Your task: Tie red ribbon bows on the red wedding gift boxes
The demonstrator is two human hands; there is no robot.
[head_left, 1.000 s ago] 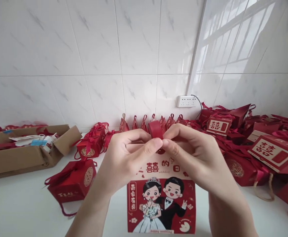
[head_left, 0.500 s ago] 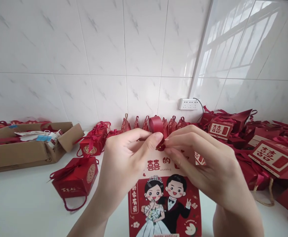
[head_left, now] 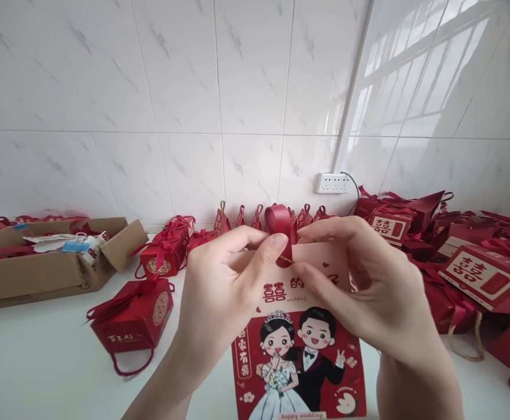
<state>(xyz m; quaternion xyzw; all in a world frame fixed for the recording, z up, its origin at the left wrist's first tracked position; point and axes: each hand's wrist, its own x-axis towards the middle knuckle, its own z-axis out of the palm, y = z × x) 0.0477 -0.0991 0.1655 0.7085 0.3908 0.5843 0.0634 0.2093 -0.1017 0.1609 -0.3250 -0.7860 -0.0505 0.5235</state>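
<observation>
A paper bag [head_left: 301, 350] with a cartoon bride and groom on red hangs upright in front of me, its pale top band printed with red characters. At its top stands a glossy dark red ribbon loop [head_left: 276, 219]. My left hand [head_left: 231, 286] pinches the ribbon between thumb and forefinger, just below the loop. A thin gold tie [head_left: 286, 258] crosses the ribbon beside that thumb. My right hand [head_left: 360, 280] is close by on the right, forefinger and thumb apart, the thumb tip near the tie's end. Its other fingers are partly hidden.
On the white table [head_left: 40, 356] a cardboard box [head_left: 27, 280] with papers stands at left. Red gift boxes with ribbons, such as one near box [head_left: 135, 318], stand beside it. Many more gift boxes [head_left: 478, 274] are piled at right. A power socket [head_left: 332, 183] is on the tiled wall.
My right forefinger has lifted away from the thumb, so the gold tie shows more. The bag has shifted slightly right and tilted a little. My left hand still pinches the ribbon.
</observation>
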